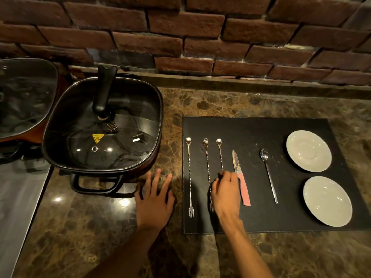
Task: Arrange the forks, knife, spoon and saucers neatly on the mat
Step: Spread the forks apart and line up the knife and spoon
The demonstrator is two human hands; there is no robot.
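A black mat (261,133) lies on the marble counter. On its left side three long twisted forks lie side by side: the left fork (190,177), the middle fork (207,167) and the right fork (220,153). My right hand (225,191) rests over the lower part of the right fork, fingers curled on its handle. A pink-handled knife (241,177) lies just right of that hand, then a spoon (269,173). Two white saucers, the far one (308,151) and the near one (327,201), sit at the mat's right end. My left hand (154,199) lies flat on the counter, fingers spread.
A black square electric pan with a glass lid (102,125) stands left of the mat, its handle close to my left hand. Another lidded pan (24,97) is at the far left. A brick wall (200,37) backs the counter. A steel surface (18,207) borders the counter's left edge.
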